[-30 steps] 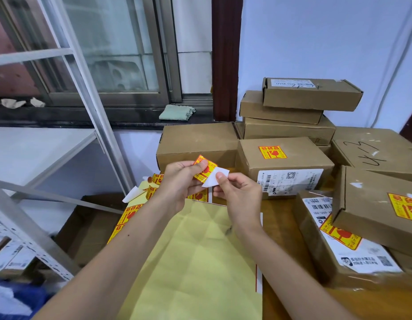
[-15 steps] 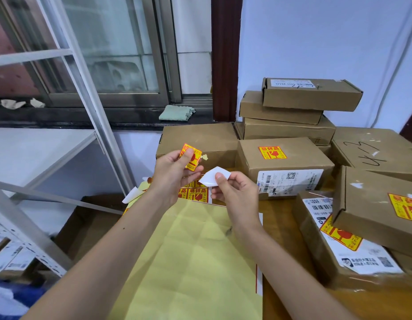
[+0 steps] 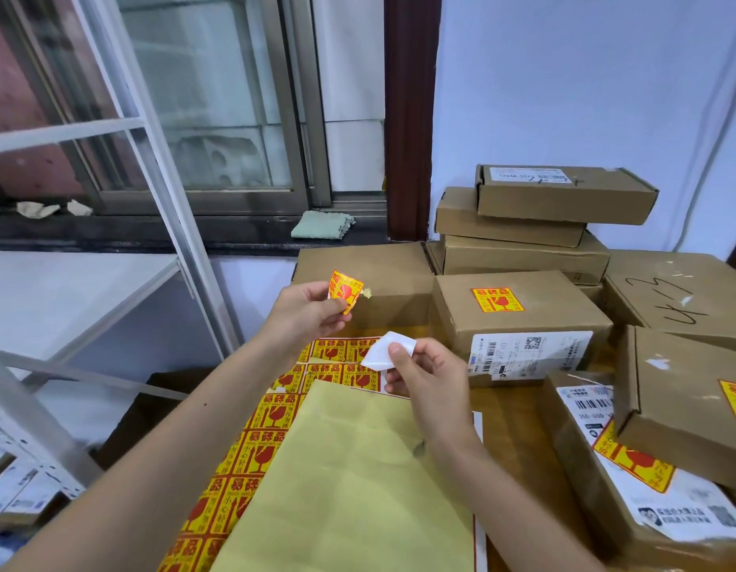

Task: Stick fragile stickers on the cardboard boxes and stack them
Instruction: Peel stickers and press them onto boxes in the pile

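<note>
My left hand [image 3: 308,311] pinches a peeled yellow-and-red fragile sticker [image 3: 344,291], held up in front of a plain cardboard box [image 3: 370,262]. My right hand [image 3: 424,377] grips the white backing paper [image 3: 384,353] lower and to the right. Below both hands lies a sheet of fragile stickers [image 3: 250,447], partly covered by a yellow paper sheet [image 3: 358,489]. A box with a fragile sticker on top [image 3: 519,311] sits just right of my hands. More stickered boxes [image 3: 646,468] lie at the right.
A stack of three plain boxes [image 3: 535,225] stands against the blue wall. A large box with a handwritten mark [image 3: 679,291] is at the far right. A white metal rack [image 3: 160,167] stands at the left, by a window sill with a green cloth [image 3: 323,225].
My left hand has carried the sticker up and to the left, away from the backing paper. My right hand stayed nearly in place with the backing. More of the sticker sheet shows beneath.
</note>
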